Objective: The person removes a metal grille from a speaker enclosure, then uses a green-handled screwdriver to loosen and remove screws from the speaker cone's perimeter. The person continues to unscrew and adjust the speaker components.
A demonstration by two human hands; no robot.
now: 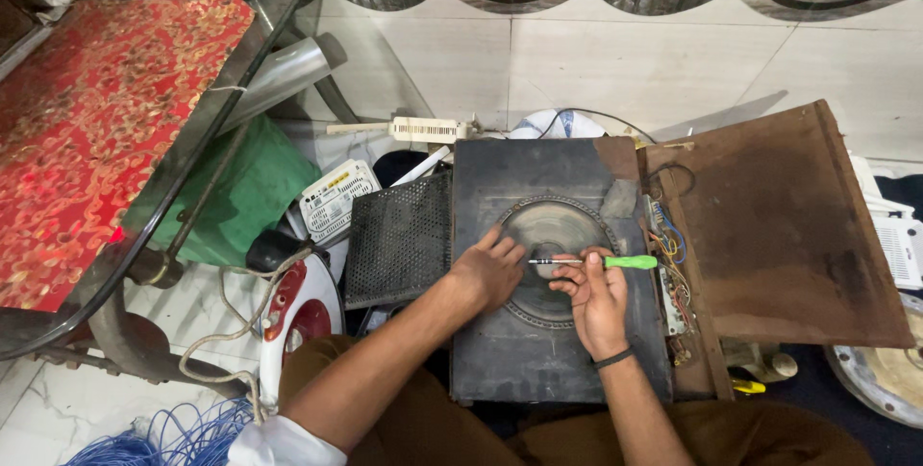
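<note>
A dark, dusty speaker box [500, 351] lies flat in front of me, its round speaker cone [553, 226] facing up. My left hand [488, 269] rests on the cone's left rim, fingers curled against it. My right hand [596, 298] grips a green-handled screwdriver [630, 261], held level with its metal tip pointing left toward the cone's centre. Coloured wires [670, 240] show along the box's open right side.
A brown wooden panel [779, 226] leans off the box at right. A black mesh grille [399, 235], a white router [335, 199] and a red-and-white iron [298, 307] lie at left. A red-patterned table [87, 120] stands far left; blue wire [163, 432] is piled below.
</note>
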